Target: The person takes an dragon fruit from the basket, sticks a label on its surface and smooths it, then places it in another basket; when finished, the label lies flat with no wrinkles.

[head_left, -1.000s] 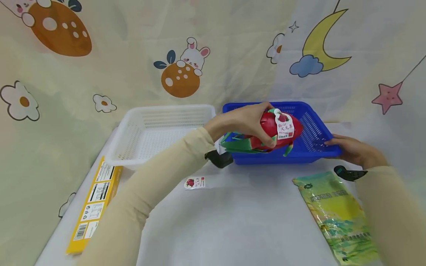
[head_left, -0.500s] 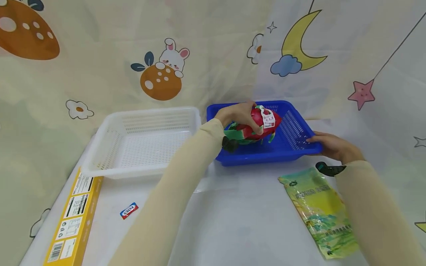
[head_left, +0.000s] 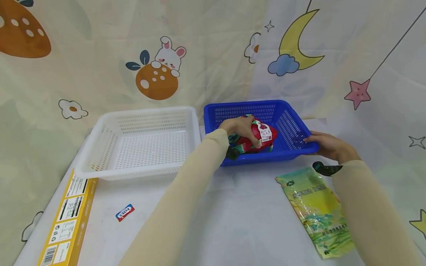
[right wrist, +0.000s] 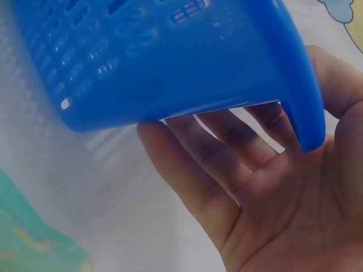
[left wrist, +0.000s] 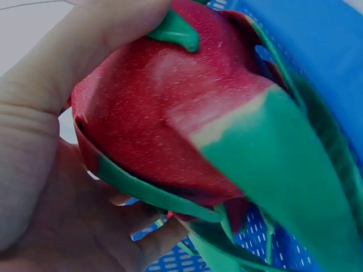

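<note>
My left hand [head_left: 241, 129] grips a dragon fruit [head_left: 265, 133], red with green scales and a white label. The fruit lies low inside the blue basket [head_left: 293, 123], toward its left front. In the left wrist view, the thumb lies over the top of the dragon fruit [left wrist: 164, 119] and the fingers pass beneath it. My right hand [head_left: 332, 147] holds the basket's right front corner. In the right wrist view, the fingers reach under the blue basket [right wrist: 193, 73], with the thumb side outside its rim.
A white basket [head_left: 146, 171] stands left of the blue one. Along the table's left edge lies a long yellow box [head_left: 66, 218], with a small red-and-blue wrapped piece [head_left: 125, 212] beside it. A green-yellow packet [head_left: 316, 210] lies near the right forearm. A patterned cloth [head_left: 219, 55] hangs behind.
The left hand has lowered the dragon fruit from above the blue basket down into it. The head view has turned right, and the small wrapped piece has come out from behind the left sleeve.
</note>
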The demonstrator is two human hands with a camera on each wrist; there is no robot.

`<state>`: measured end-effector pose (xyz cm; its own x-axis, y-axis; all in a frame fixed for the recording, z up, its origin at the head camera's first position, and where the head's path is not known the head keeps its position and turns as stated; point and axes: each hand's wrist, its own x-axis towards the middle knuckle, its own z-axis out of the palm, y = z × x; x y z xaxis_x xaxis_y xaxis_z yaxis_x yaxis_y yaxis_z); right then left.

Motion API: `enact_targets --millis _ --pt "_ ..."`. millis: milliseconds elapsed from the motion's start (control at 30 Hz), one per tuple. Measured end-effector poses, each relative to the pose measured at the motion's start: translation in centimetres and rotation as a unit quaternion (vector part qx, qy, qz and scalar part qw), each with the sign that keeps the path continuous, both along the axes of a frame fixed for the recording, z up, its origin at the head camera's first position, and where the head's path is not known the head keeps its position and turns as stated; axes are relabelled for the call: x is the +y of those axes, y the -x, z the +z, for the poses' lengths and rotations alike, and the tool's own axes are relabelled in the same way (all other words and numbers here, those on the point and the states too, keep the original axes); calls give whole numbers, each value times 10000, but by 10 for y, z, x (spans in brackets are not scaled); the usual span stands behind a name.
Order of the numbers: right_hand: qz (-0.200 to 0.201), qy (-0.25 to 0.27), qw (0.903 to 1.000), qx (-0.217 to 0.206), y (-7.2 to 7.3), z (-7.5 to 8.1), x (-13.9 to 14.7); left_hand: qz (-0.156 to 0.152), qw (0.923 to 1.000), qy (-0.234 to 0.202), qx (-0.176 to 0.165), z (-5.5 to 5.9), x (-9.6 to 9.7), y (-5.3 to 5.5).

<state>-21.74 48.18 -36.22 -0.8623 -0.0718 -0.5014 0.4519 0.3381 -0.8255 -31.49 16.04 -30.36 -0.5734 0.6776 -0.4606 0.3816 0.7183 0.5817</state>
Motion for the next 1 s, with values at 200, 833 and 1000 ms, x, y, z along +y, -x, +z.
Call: enact_targets --millis 200,833,1000 --pt "67 -54 10000 20 0 2 3 125 9998 164 -7 -3 2 0" --pt "229 -18 9997 16 18 0 -2 54 9944 969 426 -11 -8 4" --pt "371 32 9993 19 23 1 -2 125 9976 631 258 -15 -15 6"
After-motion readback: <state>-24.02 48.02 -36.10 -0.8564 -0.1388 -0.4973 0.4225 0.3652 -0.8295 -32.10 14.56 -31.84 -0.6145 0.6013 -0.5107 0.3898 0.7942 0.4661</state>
